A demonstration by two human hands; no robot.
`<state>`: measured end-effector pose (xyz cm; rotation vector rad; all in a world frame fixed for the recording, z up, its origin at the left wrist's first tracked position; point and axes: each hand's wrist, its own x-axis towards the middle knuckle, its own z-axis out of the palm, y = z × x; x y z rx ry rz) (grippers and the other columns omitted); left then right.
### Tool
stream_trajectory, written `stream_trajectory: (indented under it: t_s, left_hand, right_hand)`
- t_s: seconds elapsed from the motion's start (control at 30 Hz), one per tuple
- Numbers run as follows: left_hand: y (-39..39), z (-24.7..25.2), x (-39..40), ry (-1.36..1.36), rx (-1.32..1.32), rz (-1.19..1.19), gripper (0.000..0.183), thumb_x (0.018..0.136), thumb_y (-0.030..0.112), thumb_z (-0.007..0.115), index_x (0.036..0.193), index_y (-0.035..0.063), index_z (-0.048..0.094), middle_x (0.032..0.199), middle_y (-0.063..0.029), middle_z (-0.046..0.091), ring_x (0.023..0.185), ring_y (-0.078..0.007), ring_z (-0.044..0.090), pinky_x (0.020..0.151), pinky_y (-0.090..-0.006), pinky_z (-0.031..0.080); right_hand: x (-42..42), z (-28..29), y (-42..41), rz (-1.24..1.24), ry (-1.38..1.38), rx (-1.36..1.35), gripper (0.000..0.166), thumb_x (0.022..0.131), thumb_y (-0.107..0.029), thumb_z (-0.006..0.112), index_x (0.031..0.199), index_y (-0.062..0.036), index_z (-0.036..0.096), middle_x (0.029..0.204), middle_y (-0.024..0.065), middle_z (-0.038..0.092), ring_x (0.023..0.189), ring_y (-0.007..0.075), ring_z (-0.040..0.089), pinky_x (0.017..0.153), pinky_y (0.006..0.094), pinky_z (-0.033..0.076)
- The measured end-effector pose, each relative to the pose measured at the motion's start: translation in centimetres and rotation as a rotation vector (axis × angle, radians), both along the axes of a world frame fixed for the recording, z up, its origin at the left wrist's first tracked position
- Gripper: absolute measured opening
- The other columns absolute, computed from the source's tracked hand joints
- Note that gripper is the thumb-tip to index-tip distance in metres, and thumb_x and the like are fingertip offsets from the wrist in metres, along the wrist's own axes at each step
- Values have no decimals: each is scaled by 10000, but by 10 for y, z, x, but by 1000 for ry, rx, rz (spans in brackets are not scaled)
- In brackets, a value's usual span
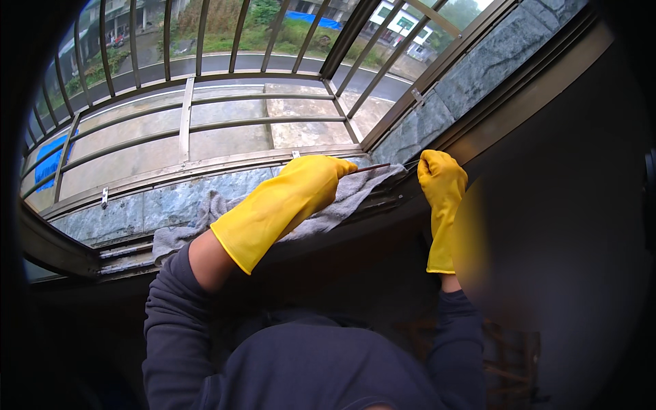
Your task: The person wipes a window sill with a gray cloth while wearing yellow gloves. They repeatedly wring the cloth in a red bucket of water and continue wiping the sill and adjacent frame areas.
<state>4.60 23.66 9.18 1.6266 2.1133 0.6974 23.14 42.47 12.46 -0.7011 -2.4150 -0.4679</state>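
Note:
My left hand, in a yellow rubber glove, grips a thin dark stick that points right towards the window corner. Beneath that hand a grey cloth lies crumpled along the sill and sliding track. My right hand, gloved alike, is closed in a fist beside the right window frame. From its fingers a thin strand runs left towards the cloth's far end; what it belongs to is unclear. The tips of the right fingers are partly hidden.
Metal window bars and a lower grille stand beyond the stone-tiled sill. A bronze-coloured window frame rises on the right. The metal track shows at left. Outside are a concrete ledge and a road.

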Motion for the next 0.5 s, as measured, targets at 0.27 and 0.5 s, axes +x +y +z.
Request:
stream_trajectory:
  t_s: [0.27, 0.5]
  left_hand:
    - [29, 32, 14, 43, -33, -182, 550, 831, 12, 493, 1307, 276, 570, 1103, -146, 659, 961, -355, 638, 795, -387, 508]
    - [75, 29, 39, -186, 200, -55, 571, 817, 18, 549, 1341, 244, 527, 1129, -128, 658, 998, -359, 633, 828, -380, 508]
  right_hand:
    - [-2, 43, 11, -38, 30, 373, 39, 794, -121, 631, 779, -119, 595, 810, 44, 651, 771, 266, 639, 636, 393, 504]
    - [-12, 89, 34, -73, 68, 552, 56, 809, -151, 621, 780, -123, 583, 780, 41, 632, 741, 267, 634, 616, 404, 507]
